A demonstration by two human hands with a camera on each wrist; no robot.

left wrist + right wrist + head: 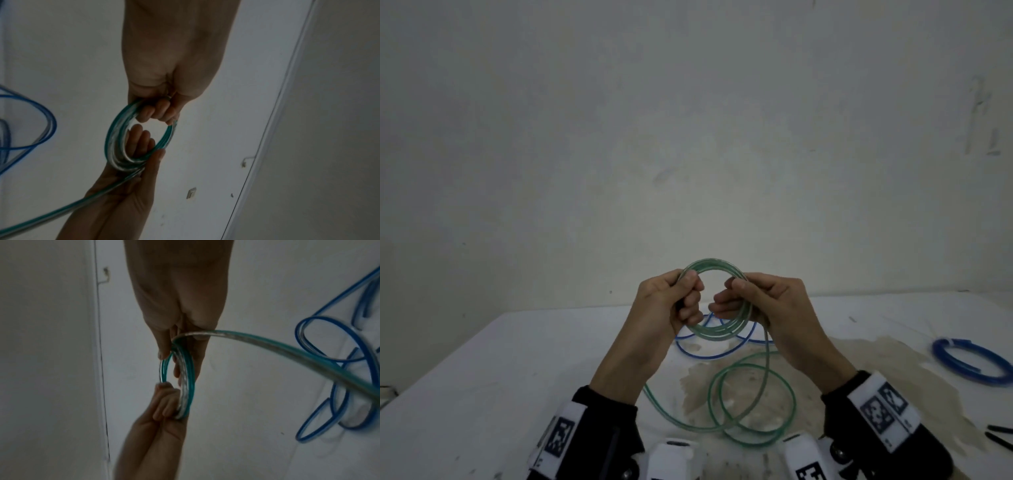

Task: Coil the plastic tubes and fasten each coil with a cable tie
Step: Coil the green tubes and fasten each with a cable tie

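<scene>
Above the white table (482, 377) I hold a small coil of green-tinted clear tube (714, 265) with both hands. My left hand (688, 298) grips its left side, fingers curled through the ring (158, 112). My right hand (736, 298) grips the right side, thumb outside and fingers inside the coil (115, 138). From the right hand the rest of the green tube (287, 352) trails down and lies in loose loops on the table (753, 404). A loose blue tube (709, 353) lies on the table behind and below the hands.
A wound blue coil (969, 363) lies at the table's right edge. Black cable ties (1000, 435) lie near the front right corner. A brown stain (859, 349) spreads over the table's middle. A plain wall stands close behind the table.
</scene>
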